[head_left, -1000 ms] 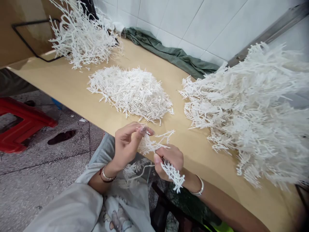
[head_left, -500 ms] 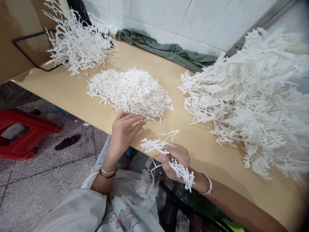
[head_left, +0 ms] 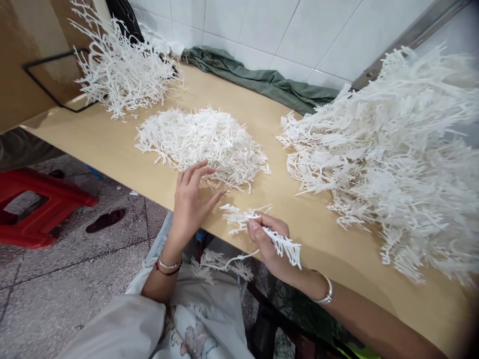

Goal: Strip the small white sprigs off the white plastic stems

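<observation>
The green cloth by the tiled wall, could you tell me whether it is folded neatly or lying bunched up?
Bunched up: the green cloth lies crumpled in long uneven folds along the tiled wall.

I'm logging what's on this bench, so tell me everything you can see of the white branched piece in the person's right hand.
The white branched piece looks like moulded plastic: a thin stem with many short side prongs, bushy at both ends. The right hand pinches it near the middle, above the edge of the tan table. It lies roughly level, one end pointing towards the open left hand, the other fanning over the right wrist. A thinner sprig hangs from it below the table edge.
</observation>
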Demonstrator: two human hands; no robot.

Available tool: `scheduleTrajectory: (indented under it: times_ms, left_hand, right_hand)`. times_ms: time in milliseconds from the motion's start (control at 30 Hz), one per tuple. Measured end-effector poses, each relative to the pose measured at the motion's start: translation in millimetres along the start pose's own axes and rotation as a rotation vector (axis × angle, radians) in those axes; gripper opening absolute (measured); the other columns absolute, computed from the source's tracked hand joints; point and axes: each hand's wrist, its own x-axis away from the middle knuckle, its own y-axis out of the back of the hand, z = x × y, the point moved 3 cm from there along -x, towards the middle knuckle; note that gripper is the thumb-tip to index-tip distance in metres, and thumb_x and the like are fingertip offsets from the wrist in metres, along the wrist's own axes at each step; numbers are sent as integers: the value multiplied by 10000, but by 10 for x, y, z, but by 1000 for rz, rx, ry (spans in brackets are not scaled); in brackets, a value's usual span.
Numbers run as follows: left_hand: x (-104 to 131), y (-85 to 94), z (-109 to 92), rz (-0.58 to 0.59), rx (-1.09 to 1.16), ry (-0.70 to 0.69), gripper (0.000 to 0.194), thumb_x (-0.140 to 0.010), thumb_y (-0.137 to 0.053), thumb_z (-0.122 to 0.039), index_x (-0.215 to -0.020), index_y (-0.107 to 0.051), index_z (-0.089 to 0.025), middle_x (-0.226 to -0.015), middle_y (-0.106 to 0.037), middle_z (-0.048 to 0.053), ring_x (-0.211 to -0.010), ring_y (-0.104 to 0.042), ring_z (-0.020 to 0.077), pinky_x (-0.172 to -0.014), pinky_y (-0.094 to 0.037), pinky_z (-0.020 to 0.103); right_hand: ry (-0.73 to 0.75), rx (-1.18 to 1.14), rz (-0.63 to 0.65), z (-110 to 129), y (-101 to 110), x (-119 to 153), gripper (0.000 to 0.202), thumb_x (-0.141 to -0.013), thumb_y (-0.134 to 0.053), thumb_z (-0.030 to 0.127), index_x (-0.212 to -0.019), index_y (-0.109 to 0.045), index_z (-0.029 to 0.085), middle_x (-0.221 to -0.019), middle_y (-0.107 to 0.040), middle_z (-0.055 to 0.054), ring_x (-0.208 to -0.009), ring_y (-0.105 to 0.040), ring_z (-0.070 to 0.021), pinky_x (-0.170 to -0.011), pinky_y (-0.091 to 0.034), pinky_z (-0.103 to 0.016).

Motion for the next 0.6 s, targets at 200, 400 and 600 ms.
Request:
scheduleTrajectory:
  times_ms: [200,400,600]
  left_hand:
    - [19,-12,-27,-13,110,-40,171,-929,-528,-254,-848,-669,-201,-999,-705,32,-969,-599,181,-901,-453,362]
    - [29,-15,-22,42,133,-39,368,-998,-335,-324,-1074,-676,-208,-1204,-654,49,-1170,-531,198,-1031,-395,432]
    - [29,45,-120,237,278,-302,365,-821,-680,-381,-1160,-644,-250,-1118,-701,24,-1066,-591,197,-936,-453,362]
  right_hand:
    - [-29,-50,-14,-59,-10,24,399,-884,-478,381,-554,-356,192,-512,-318,50,-457,-301,-76,-453,-256,-232]
    - [-65,-26,2,-53,-3,29,407,-896,-464,396,-561,-349,195,-509,-319,50,-460,-299,-79,-460,-257,-235]
    - [-61,10,16,-63,-1,15,377,-904,-452,373,-581,-375,193,-520,-319,49,-472,-299,-83,-468,-263,-236]
